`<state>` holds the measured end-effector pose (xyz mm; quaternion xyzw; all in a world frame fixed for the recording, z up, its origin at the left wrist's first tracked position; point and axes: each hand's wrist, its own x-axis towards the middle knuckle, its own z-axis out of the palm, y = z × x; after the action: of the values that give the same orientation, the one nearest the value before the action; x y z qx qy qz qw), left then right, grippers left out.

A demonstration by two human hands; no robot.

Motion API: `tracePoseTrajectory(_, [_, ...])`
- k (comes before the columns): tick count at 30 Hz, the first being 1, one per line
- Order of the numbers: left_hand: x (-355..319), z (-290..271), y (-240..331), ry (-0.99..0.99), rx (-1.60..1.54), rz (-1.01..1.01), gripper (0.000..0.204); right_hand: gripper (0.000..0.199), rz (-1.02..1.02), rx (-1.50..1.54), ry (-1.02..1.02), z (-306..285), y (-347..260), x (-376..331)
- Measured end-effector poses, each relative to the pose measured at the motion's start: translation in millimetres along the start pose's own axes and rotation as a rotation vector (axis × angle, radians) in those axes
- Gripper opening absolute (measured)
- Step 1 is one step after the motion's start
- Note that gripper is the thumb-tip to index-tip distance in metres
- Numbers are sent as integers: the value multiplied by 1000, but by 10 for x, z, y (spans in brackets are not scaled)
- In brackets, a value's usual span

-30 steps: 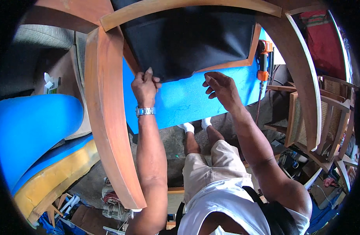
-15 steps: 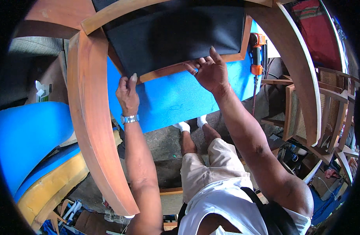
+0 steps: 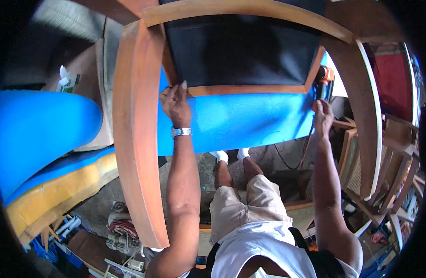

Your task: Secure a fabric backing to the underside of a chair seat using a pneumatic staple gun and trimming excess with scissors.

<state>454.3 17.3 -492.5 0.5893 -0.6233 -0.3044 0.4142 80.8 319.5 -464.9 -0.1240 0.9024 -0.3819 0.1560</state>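
Observation:
A wooden chair frame stands upside down over a blue padded surface (image 3: pixel 250 113), its underside covered with black fabric (image 3: pixel 208 55). At the near left corner, my left hand (image 3: pixel 177 106) pinches the fabric's edge against the wooden rail (image 3: pixel 250 89); the fingertips partly hide the grip. My right hand (image 3: pixel 323 119) has its fingers closed round the orange lower end of a staple gun (image 3: pixel 325 83), which lies by the right corner. A hose trails down from the tool. One curved wooden leg (image 3: pixel 136 134) rises beside my left forearm, another (image 3: pixel 363 120) beyond my right hand.
Blue foam (image 3: pixel 41 134) and yellow foam (image 3: pixel 69 187) are stacked on the left. Chair frames with woven cane (image 3: pixel 384 162) crowd the right side. A motor-like machine (image 3: pixel 125 241) and loose parts sit on the floor at the lower left. A curved wooden rail (image 3: pixel 250 8) crosses the top.
My right hand has left the middle of the fabric's near edge and moved right onto the staple gun. My left hand stays at the corner. The whole view has shifted.

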Motion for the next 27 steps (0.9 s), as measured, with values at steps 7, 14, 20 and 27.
tracePoseTrajectory(7, [-6,121,-91,174,-95,28,21,74,-43,-408,40,188,-200,416])
tracePoseTrajectory(14, [163,-132,-128,-93,166,109,20,61,-89,-517,-63,282,-106,728])
tracePoseTrajectory(20, [143,-32,44,-88,143,33,20,48,-43,-574,-31,96,-134,927])
tracePoseTrajectory(27, [164,15,-13,64,126,199,22,52,-159,-511,112,-613,-389,260])
